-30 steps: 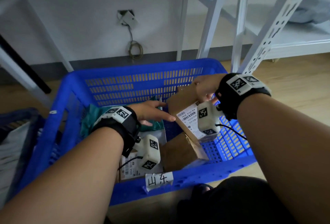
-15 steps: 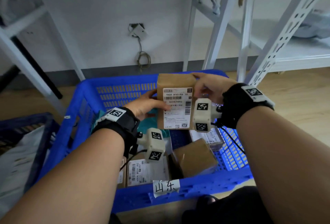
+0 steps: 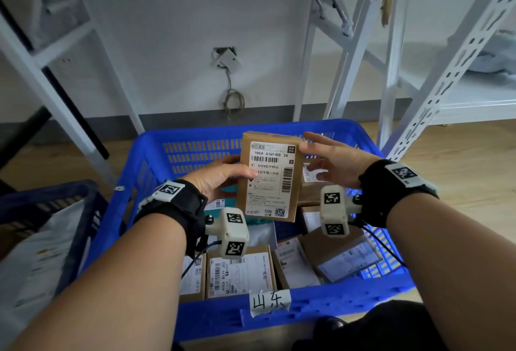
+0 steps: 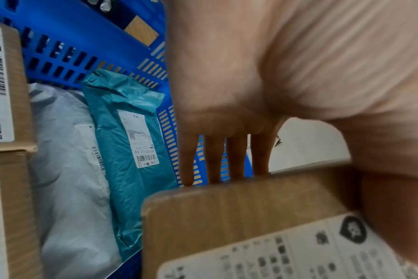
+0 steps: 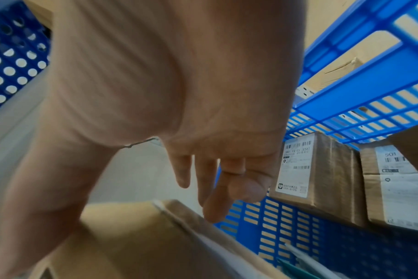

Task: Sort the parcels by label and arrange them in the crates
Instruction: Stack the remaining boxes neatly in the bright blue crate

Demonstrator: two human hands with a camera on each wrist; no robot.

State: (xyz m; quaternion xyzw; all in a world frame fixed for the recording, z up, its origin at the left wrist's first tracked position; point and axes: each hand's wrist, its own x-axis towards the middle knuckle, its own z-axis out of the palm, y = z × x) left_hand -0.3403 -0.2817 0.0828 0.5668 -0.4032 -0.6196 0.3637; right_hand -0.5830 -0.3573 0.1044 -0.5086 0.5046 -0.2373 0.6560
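Left hand (image 3: pixel 220 180) grips the stiff, seemingly light cardboard parcel (image 3: pixel 269 180) mid-frame (thumb across label); right hand (image 3: pixel 332 164) open, fingertips steadying its upper edge.

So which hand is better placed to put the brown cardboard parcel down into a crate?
Left. The left hand grips the brown cardboard parcel, thumb on its label. The right hand is open, fingers straight, only touching its upper right corner.
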